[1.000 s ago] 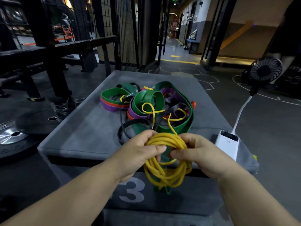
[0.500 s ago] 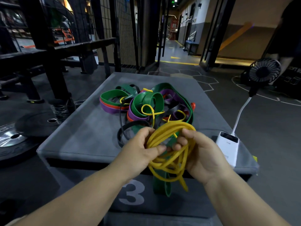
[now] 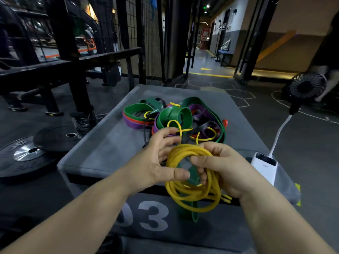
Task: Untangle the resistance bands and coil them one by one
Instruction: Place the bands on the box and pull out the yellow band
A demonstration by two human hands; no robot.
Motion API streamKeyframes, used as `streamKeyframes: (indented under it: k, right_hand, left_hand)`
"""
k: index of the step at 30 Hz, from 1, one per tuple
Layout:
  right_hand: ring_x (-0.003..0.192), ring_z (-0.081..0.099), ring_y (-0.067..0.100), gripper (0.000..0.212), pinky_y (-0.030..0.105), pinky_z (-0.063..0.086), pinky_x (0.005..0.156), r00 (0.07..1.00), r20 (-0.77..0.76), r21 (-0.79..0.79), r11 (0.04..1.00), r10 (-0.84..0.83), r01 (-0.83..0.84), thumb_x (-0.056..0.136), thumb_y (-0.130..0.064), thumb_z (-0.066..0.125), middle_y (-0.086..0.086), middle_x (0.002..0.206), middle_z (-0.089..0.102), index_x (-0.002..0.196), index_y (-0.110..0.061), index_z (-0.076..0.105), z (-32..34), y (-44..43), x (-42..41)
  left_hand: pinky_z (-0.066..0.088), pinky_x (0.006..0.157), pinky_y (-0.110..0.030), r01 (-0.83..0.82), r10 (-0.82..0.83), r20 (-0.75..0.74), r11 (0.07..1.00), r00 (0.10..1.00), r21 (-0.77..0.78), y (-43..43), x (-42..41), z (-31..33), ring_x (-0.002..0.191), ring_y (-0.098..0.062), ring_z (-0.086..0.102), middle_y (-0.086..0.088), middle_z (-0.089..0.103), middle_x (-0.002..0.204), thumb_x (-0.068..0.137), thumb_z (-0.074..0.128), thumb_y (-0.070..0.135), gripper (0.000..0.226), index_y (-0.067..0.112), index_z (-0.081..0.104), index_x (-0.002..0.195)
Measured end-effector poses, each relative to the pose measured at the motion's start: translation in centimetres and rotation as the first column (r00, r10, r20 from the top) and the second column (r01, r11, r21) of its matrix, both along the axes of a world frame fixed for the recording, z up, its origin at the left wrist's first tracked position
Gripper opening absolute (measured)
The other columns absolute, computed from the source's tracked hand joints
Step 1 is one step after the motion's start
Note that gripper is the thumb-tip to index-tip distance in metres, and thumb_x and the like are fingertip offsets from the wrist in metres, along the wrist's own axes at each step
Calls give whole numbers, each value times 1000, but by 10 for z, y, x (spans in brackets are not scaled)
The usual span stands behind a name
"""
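A coil of thin yellow band [image 3: 190,195] hangs over the near edge of the grey box [image 3: 110,149]. My right hand [image 3: 218,167] grips the coil, thumb and fingers curled round its strands. My left hand [image 3: 157,160] is beside the coil with fingers spread and relaxed, the thumb lying against the strands. Behind the hands lies a tangled pile of green, purple, orange, black and yellow bands [image 3: 176,118]. A yellow strand runs from the coil back into the pile. A green band [image 3: 194,215] droops down the box front.
A white power bank [image 3: 264,165] sits at the box's right edge, its white cable rising to a black fan [image 3: 307,87]. Black weight plates [image 3: 27,156] lie on the floor to the left, beside a dark rack. A person stands at far right.
My left hand has let go of the yellow coil and opened its fingers. My right hand keeps the coil, which has turned into rounder loops. The view moved slightly closer.
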State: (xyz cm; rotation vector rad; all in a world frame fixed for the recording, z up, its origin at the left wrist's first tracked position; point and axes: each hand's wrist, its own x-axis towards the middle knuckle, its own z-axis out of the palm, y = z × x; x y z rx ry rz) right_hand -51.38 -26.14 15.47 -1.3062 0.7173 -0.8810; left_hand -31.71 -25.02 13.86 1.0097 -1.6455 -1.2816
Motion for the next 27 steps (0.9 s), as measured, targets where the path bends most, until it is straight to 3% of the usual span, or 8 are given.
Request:
streamKeyframes:
  k: [3,6,10,14,17,20,23,27]
  right_hand:
    - [39,49,16,13,22,44,41,999,-3,-21,998,53,-53,69,-8,70,8,52,53,59,-17,68,3,2,9]
    - [50,57,17,13,24,48,48,992,57,-7,993,115,-115,65,-8,77,9,60,59,76,-13,71,3,5,17]
    - [76,70,22,46,31,57,67,974,126,16,982,186,-190,71,7,67,9,82,70,114,-3,57,-4,5,25]
    - [86,64,33,40,39,56,79,992,-29,-9,992,122,-122,67,-4,76,24,95,62,106,-1,65,-11,10,33]
    - [73,66,25,14,32,57,68,986,162,64,997,39,-50,70,-8,69,13,78,66,83,-8,74,-7,14,37]
    - [64,67,21,8,29,56,56,932,363,143,989,-8,-48,72,-4,66,8,64,62,69,-8,71,6,23,44]
    - [48,57,16,13,26,52,48,907,418,197,980,-51,-36,77,-10,61,7,57,55,64,-6,59,19,33,55]
    - [48,48,14,7,25,45,46,954,299,57,998,11,-30,79,-10,64,6,63,50,77,-8,58,40,36,70]
  left_hand:
    - [54,86,-33,49,-49,19,999,999,16,12,4,11,90,-11,66,4,69,93,67,79,28,52,22,58,114]
    - [50,76,-42,-67,84,-143,991,986,117,22,5,18,58,-12,54,4,52,57,76,64,22,15,12,61,87]
    - [52,53,-30,-147,223,-373,964,900,221,32,8,29,52,-14,54,-3,54,60,78,70,13,6,12,65,76]
    - [45,43,-23,-258,349,-442,932,826,254,40,12,31,44,-11,47,-2,54,57,89,57,11,15,8,59,74]
    - [47,46,-23,-273,371,-497,926,784,262,47,16,33,39,-10,40,1,42,45,80,60,16,19,7,48,68]
    - [48,48,-24,-284,424,-524,901,739,328,53,16,31,37,-10,39,3,36,40,82,59,20,19,7,48,74]
    - [40,54,-27,-294,440,-495,890,749,348,60,18,32,43,-13,49,3,43,45,71,65,31,24,11,52,76]
    - [52,88,-46,-300,409,-434,906,803,298,76,38,42,90,-36,67,-22,70,99,72,68,31,44,-2,67,102]
